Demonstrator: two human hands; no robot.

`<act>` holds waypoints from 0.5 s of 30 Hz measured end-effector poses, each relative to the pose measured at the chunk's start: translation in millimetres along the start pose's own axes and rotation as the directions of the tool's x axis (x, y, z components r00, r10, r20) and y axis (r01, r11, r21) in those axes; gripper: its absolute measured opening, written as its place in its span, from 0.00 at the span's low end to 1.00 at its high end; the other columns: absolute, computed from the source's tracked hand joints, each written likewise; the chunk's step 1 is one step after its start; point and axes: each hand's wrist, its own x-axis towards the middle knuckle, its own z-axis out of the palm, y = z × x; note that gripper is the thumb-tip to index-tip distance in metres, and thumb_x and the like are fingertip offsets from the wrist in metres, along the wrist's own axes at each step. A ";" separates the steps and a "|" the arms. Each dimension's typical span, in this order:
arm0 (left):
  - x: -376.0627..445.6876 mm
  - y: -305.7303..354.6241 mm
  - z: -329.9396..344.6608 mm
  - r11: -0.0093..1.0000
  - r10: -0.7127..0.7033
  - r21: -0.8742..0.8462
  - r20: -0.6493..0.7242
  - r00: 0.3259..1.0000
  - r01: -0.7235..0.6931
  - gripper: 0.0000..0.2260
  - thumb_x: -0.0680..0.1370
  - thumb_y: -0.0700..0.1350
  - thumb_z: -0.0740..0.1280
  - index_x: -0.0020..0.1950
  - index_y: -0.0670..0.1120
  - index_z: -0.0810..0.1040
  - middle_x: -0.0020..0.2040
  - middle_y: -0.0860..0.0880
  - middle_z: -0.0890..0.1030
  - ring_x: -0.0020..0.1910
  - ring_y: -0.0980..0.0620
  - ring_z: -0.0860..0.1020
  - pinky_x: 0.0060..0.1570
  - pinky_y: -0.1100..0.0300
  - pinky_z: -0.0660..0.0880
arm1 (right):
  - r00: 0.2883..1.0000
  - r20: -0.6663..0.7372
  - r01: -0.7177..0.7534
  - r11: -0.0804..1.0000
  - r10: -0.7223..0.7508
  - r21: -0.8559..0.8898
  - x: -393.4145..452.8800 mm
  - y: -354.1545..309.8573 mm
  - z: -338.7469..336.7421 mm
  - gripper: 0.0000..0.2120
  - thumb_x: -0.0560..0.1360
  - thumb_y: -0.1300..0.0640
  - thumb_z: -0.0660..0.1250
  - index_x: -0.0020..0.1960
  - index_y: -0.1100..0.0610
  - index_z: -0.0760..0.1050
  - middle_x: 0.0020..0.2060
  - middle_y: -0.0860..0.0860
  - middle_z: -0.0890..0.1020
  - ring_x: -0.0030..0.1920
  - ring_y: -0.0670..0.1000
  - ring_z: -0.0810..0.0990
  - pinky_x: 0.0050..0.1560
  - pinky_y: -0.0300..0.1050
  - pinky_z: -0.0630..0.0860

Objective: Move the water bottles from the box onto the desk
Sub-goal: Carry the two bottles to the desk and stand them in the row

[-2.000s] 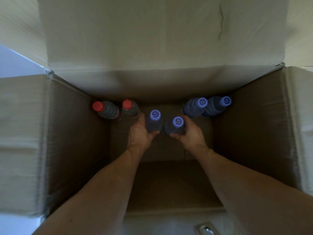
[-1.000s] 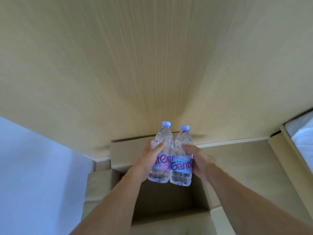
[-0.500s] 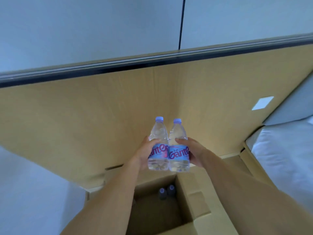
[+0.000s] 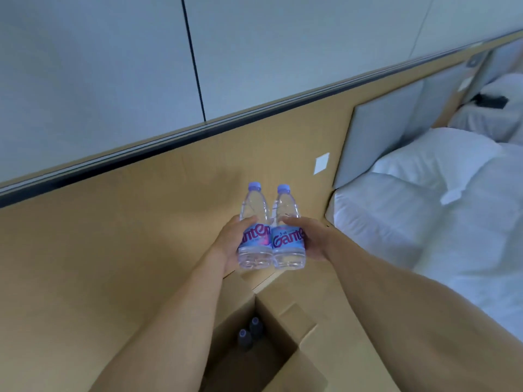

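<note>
Step in hand: carrying two bottles clear of the box; I judged the set-down had not yet begun.
Left hand (image 4: 230, 244): wrapped round the left bottle (image 4: 254, 230) at label height, thumb across the front.
Right hand (image 4: 312, 240): curled round the right bottle (image 4: 288, 232), thumb over the top of the label.
Bottles: both upright, purple caps up, sides touching, held in the air above the box (image 4: 308, 321) and in front of the tan wood panel (image 4: 113, 250).
Box: open, lower centre; two more dark-capped bottles (image 4: 249, 333) stood inside near the right wall. The rest of the interior was hidden by my forearms.
Table: I could not see it anywhere in this view; only the panel, the grey wall above it and a white bed (image 4: 438, 216) to the right.
Doing it well: I reckoned the pair should stay pressed together and level while I turned to find the table.
Set-down: bases flat, hands released one at a time, since tall narrow bottles probably tip easily.
Risk: smooth plastic could slip if the grip drifted off the labels.
</note>
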 end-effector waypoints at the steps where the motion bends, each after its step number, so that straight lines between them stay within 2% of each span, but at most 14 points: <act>1: -1.8 -1.0 8.9 1.000 -0.003 0.023 0.050 0.999 0.002 0.09 0.81 0.47 0.67 0.58 0.44 0.79 0.48 0.39 0.84 0.41 0.41 0.85 0.39 0.47 0.82 | 0.999 -0.031 0.017 1.000 -0.016 0.015 -12.1 1.5 -6.8 0.21 0.78 0.57 0.69 0.67 0.64 0.71 0.61 0.67 0.79 0.56 0.63 0.81 0.59 0.59 0.79; 2: -4.3 -2.8 19.0 0.999 -0.008 0.043 0.102 0.995 0.004 0.07 0.81 0.47 0.66 0.52 0.46 0.83 0.44 0.40 0.85 0.40 0.42 0.85 0.38 0.48 0.82 | 0.997 -0.068 0.033 0.999 -0.031 0.025 -24.8 3.7 -13.8 0.22 0.78 0.57 0.69 0.68 0.65 0.71 0.62 0.67 0.79 0.57 0.64 0.81 0.61 0.60 0.77; 3: -7.2 -4.6 30.0 0.998 -0.010 0.057 0.141 0.990 0.002 0.10 0.82 0.47 0.65 0.45 0.47 0.85 0.41 0.41 0.85 0.38 0.43 0.85 0.38 0.49 0.82 | 0.994 -0.105 0.049 0.998 -0.045 0.036 -37.5 6.1 -21.0 0.22 0.79 0.57 0.68 0.69 0.65 0.71 0.61 0.67 0.79 0.56 0.64 0.81 0.62 0.60 0.77; 5: -15.4 -9.3 55.4 0.996 -0.010 0.087 0.230 0.973 -0.011 0.12 0.82 0.47 0.65 0.41 0.45 0.83 0.38 0.42 0.84 0.36 0.44 0.84 0.40 0.50 0.81 | 0.983 -0.171 0.085 0.994 -0.073 0.068 -65.3 12.4 -36.0 0.20 0.79 0.57 0.66 0.68 0.65 0.70 0.58 0.66 0.79 0.52 0.62 0.81 0.57 0.58 0.78; 7: -26.9 -16.0 82.7 0.993 0.006 0.112 0.336 0.942 -0.046 0.07 0.79 0.47 0.68 0.45 0.44 0.80 0.41 0.40 0.83 0.38 0.42 0.83 0.43 0.50 0.80 | 0.969 -0.234 0.108 0.988 -0.081 0.107 -94.3 20.5 -54.7 0.18 0.80 0.57 0.65 0.66 0.64 0.70 0.55 0.65 0.80 0.50 0.61 0.81 0.54 0.56 0.78; 9: -37.0 -24.0 108.6 0.990 -0.002 0.127 0.421 0.907 -0.057 0.10 0.76 0.48 0.71 0.52 0.42 0.79 0.47 0.37 0.82 0.43 0.40 0.83 0.44 0.48 0.81 | 0.954 -0.289 0.124 0.983 -0.081 0.132 -122.4 30.3 -73.1 0.16 0.80 0.56 0.65 0.64 0.64 0.71 0.52 0.64 0.81 0.48 0.60 0.81 0.54 0.55 0.79; 12: -48.1 -41.4 148.3 0.985 -0.047 0.163 0.545 0.837 -0.052 0.15 0.82 0.46 0.66 0.65 0.39 0.76 0.53 0.34 0.82 0.49 0.37 0.83 0.43 0.49 0.82 | 0.920 -0.382 0.163 0.974 -0.091 0.160 -167.0 49.0 -98.9 0.15 0.80 0.55 0.66 0.61 0.64 0.73 0.49 0.62 0.82 0.47 0.59 0.82 0.53 0.54 0.80; 13: -52.0 -49.5 162.8 0.983 -0.064 0.179 0.581 0.811 -0.051 0.15 0.83 0.46 0.64 0.66 0.39 0.74 0.55 0.34 0.81 0.51 0.37 0.83 0.44 0.48 0.82 | 0.901 -0.424 0.187 0.967 -0.097 0.175 -183.4 57.5 -108.1 0.14 0.80 0.55 0.66 0.60 0.64 0.73 0.49 0.62 0.83 0.47 0.59 0.83 0.54 0.55 0.80; 15: -60.7 -67.3 193.0 0.978 -0.109 0.205 0.610 0.785 -0.023 0.18 0.83 0.47 0.64 0.69 0.38 0.71 0.60 0.32 0.80 0.57 0.33 0.81 0.53 0.41 0.80 | 0.853 -0.509 0.248 0.947 -0.115 0.202 -215.3 77.1 -127.2 0.14 0.79 0.57 0.67 0.60 0.64 0.73 0.49 0.63 0.82 0.47 0.59 0.83 0.53 0.56 0.80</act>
